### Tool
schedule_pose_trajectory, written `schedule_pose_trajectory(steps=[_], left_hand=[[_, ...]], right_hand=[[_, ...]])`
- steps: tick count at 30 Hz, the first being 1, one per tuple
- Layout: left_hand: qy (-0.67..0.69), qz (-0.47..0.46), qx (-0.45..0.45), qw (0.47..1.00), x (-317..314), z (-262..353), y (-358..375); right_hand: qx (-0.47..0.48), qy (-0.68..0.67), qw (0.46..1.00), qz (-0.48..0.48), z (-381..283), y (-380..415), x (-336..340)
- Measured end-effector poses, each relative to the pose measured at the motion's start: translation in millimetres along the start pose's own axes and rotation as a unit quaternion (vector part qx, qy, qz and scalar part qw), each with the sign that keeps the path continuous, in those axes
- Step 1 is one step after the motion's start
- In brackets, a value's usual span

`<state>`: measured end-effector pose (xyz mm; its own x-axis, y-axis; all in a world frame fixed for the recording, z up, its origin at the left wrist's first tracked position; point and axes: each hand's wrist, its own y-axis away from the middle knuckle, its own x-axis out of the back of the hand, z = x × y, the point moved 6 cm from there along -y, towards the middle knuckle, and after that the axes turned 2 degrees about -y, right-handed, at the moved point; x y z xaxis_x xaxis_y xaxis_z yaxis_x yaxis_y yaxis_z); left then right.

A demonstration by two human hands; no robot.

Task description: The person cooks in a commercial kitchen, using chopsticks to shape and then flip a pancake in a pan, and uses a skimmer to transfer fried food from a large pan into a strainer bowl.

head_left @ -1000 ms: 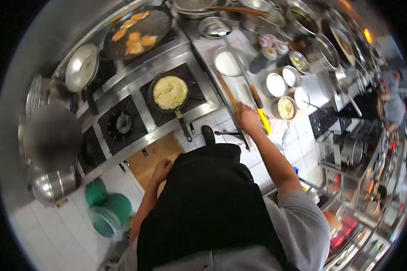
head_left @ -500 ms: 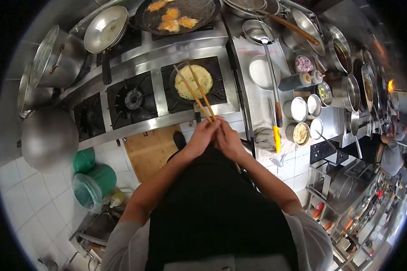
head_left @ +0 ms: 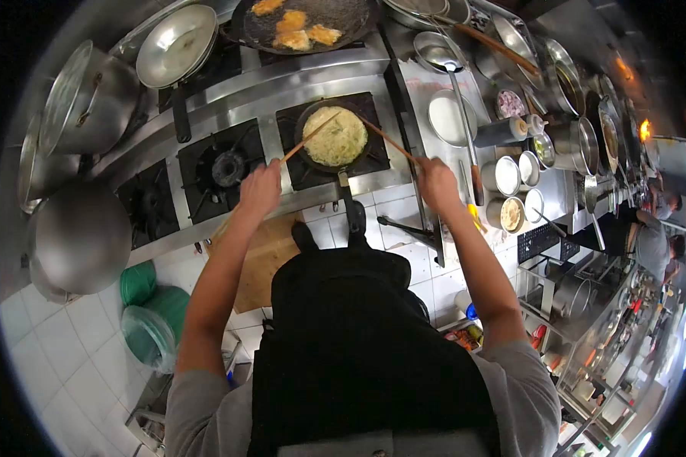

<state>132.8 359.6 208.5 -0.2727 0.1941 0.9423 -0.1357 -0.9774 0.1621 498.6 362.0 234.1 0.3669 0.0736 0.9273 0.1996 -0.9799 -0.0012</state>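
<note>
Chopsticks [head_left: 390, 140] in left hand [head_left: 260, 187] and right hand [head_left: 440, 184] over pan [head_left: 300, 129]

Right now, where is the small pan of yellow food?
In the head view, the pan is on the front row's rightmost burner, between and beyond the left hand and right hand.

Between the left hand [head_left: 261, 186] and right hand [head_left: 438, 183] lies an open gap, split by the frying pan's handle [head_left: 346, 192]. Ahead, the left chopstick [head_left: 305, 142] and right chopstick [head_left: 392, 142] slant inward, closing both sides of the passage to the frying pan [head_left: 334, 135]. Left of the left hand, room extends over the burner [head_left: 229, 167]; farther forward-left, a dark pan handle [head_left: 181, 114] juts in. Right of the right hand, a long ladle [head_left: 465, 126] and metal pots [head_left: 505, 177] obstruct the tabletop [head_left: 453, 164].
</note>
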Motion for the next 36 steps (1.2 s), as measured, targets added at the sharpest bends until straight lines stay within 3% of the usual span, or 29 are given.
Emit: schedule_pose_trajectory(steps=[4, 8, 15, 21, 24, 28, 32, 36], left_hand=[[-0.083, 0.054, -0.054, 0.994, 1, -6, -29], [-0.109, 0.041, -0.083, 0.990, 2, -11, -45], [-0.138, -0.015, -0.031, 0.990, -3, -37, -41], [-0.106, -0.038, -0.024, 0.993, 36, -30, -18], [-0.109, -0.034, -0.025, 0.993, 33, -32, -20], [-0.121, -0.030, -0.019, 0.992, 19, -46, -25], [-0.112, -0.048, -0.003, 0.993, 25, -46, -14], [-0.071, -0.068, -0.008, 0.995, 41, -32, 2]], right_hand=[[-0.021, 0.046, 0.998, -0.027, -25, -37, 4], [-0.004, 0.107, 0.991, -0.081, -41, -54, -8], [-0.050, 0.156, 0.976, -0.141, -27, -57, -18], [-0.019, 0.157, 0.978, -0.133, -46, -65, 9], [0.055, 0.092, 0.987, -0.122, -80, -76, -7], [0.049, 0.126, 0.981, -0.138, -61, -89, -37], [0.020, 0.135, 0.983, -0.123, -30, -83, -12], [0.046, 0.110, 0.982, -0.149, -57, -67, 0]])
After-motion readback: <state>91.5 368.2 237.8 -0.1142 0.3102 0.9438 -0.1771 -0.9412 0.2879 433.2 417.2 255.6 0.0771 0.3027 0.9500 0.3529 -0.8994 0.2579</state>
